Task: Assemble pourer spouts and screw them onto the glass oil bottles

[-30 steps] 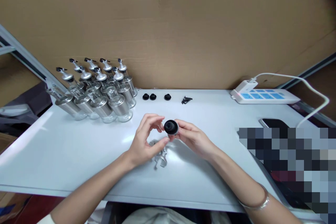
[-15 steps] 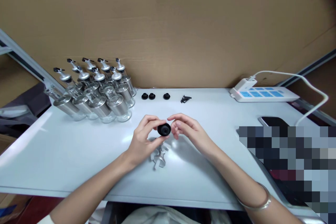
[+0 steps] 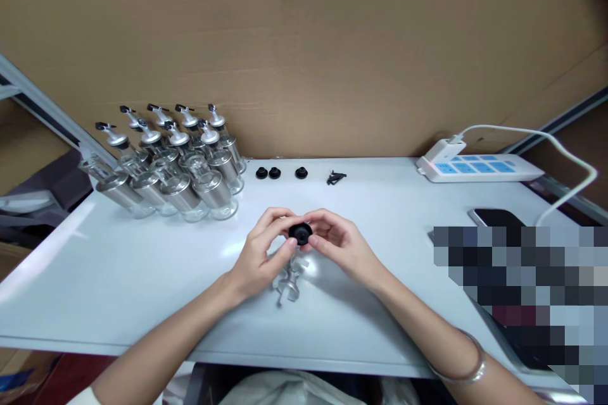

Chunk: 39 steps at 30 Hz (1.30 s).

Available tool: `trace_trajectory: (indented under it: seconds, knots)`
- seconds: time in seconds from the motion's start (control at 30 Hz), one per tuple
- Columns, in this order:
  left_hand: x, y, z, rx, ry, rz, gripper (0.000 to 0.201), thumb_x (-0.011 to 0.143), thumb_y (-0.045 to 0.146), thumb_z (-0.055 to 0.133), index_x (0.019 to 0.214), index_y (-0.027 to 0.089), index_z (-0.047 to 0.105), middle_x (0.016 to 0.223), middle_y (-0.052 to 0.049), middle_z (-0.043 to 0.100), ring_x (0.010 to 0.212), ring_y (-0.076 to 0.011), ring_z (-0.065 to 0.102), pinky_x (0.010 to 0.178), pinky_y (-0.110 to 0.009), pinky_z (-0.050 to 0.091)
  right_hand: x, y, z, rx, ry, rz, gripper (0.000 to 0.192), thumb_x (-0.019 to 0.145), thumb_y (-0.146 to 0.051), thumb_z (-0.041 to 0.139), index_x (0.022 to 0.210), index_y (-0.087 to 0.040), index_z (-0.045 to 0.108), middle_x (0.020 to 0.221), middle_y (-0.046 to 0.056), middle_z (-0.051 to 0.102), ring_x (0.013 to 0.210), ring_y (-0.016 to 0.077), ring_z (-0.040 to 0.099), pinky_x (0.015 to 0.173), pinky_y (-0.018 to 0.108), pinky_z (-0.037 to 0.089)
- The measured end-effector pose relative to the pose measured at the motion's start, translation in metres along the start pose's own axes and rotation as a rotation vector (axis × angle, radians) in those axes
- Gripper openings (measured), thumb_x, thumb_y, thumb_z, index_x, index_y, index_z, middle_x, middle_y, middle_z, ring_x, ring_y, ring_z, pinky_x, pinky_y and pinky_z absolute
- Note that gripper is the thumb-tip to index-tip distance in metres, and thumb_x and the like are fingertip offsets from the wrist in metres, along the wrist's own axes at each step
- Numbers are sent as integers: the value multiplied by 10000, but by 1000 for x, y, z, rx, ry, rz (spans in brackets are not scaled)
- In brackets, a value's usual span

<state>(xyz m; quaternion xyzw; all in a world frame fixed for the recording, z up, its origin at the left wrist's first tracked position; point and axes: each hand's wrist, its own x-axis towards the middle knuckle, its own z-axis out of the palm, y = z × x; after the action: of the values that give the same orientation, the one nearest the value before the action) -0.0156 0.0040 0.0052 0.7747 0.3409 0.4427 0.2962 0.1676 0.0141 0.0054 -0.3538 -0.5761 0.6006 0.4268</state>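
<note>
Because the black stopper [image 3: 301, 234] is small, left hand [image 3: 263, 253] and right hand [image 3: 346, 245] both pinch its rim, presumably for control.

creased cardboard wall [image 3: 351, 57] | glossy pale table [image 3: 137, 272] | grey rails [image 3: 38, 100] either side

Looks like a workshop: grouped bottles [image 3: 185, 193] and loose black parts [image 3: 301, 173] on a table [image 3: 118, 278].

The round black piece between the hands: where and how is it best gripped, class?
Pinch the round black piece, probably by opposite rim edges, left hand and right hand from either side: its circular rim projects widest, offering opposed edges.
</note>
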Motion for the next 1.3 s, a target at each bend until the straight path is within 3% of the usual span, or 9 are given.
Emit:
trace_trajectory:
  seconds: [0.33,0.63,1.0,1.3]
  knots:
    - [2,0,4,-141,97,-185,229,874,278,575,1085,190,585,981,-62,571,868,-161,606,784,-277,531,0,-3,2,-60,52,-40,240,765,-321,680,975,-212,639,894,39,674,814,158,628,784,318,536]
    - [3,2,5,-411,18,-436,306,845,352,601,1092,181,542,843,-34,627,751,-153,631,705,-267,527,1,-2,1,-143,58,-41,257,788,-334,644,1007,-199,649,909,57,711,836,182,668,802,342,546]
    - [3,2,4,-412,-12,-413,240,849,340,593,998,159,540,912,-76,665,774,-166,646,713,-293,525,0,-3,3,-211,77,-54,207,770,-271,617,958,-186,644,830,42,695,750,160,647,731,321,551]
    - [5,6,2,-284,-65,-399,153,754,234,583,859,182,484,767,-9,583,714,-143,572,667,-258,464,-3,-4,5,-280,27,-71,193,718,-181,583,908,-185,616,783,15,642,696,138,580,703,300,509]
